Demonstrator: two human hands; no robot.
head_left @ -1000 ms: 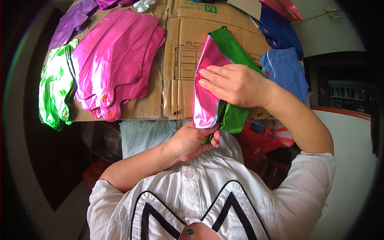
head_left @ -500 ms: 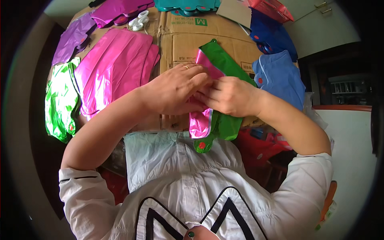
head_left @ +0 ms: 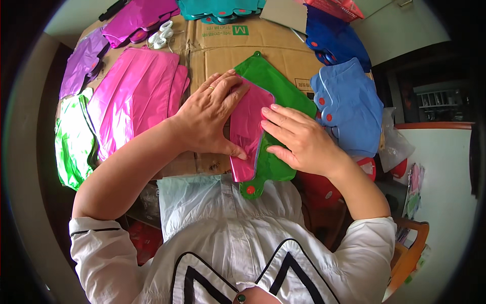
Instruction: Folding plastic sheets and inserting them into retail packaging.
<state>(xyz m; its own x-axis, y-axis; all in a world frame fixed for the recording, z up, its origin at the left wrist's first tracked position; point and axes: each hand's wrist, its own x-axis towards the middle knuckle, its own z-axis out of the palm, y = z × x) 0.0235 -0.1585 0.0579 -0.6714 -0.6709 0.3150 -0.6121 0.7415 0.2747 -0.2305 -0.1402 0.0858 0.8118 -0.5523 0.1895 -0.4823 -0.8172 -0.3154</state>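
The left hand (head_left: 208, 114) lies spread, its thumb and fingertips resting on the pink foil piece (head_left: 249, 114); the right hand (head_left: 302, 137), fingers loosely extended and clenching nothing, meets that piece's three o'clock edge. The pink piece runs lengthwise from twelve to six between them, the left overlapping it more, atop green foil (head_left: 286, 99); outward, a pink stack (head_left: 134, 88) sits toward ten, a blue stack (head_left: 352, 111) toward two.

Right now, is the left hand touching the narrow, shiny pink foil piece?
Touching: in the head view, the left hand rests its thumb on the pink foil piece, low over its left edge.
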